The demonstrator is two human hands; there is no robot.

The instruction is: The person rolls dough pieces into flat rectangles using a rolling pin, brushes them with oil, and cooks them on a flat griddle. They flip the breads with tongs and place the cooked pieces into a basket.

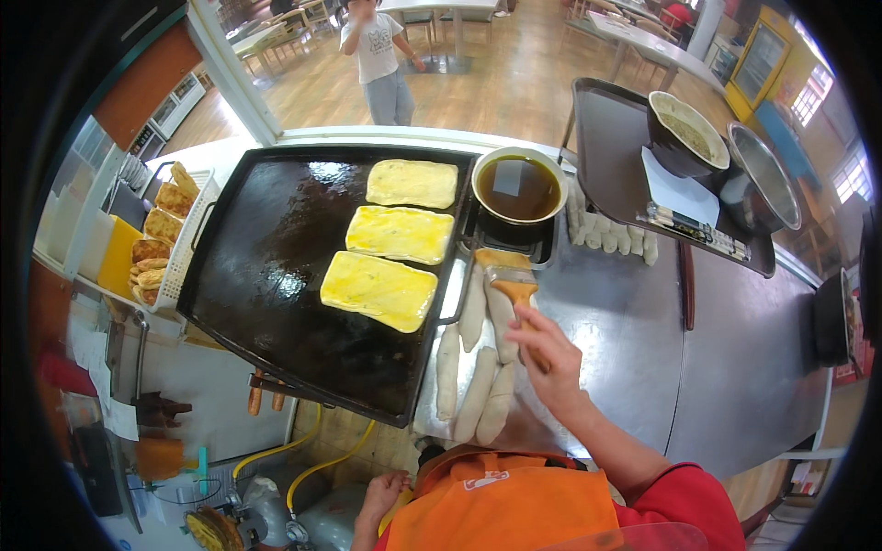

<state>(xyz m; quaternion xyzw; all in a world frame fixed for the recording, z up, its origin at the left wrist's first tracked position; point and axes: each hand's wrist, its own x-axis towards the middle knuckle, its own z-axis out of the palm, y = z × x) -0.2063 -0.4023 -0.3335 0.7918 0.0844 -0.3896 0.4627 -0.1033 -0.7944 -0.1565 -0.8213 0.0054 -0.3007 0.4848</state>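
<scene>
My right hand (551, 355) grips the wooden handle of a wide flat brush (513, 279), its bristles up between the griddle and the bowl of oil. Under the brush, several pale dough rolls (475, 399) lie on the steel table. Three flat rectangular dough pieces (379, 289) rest in a column on the black griddle (255, 262); the nearer two look yellow and glossy, the farthest paler. A round bowl of dark oil (520, 186) stands right of the griddle. My left hand (386, 492) hangs low beside my orange apron, fingers curled; whether it holds anything is unclear.
Browned flatbreads (162, 213) fill a white plastic basket (182, 265) on the left. A raised dark tray (613, 144) carries bowls and wrapped chopsticks (696, 231). More dough rolls (613, 234) lie below it. Gas cylinders (269, 510) stand at lower left. A person (379, 62) stands beyond the counter.
</scene>
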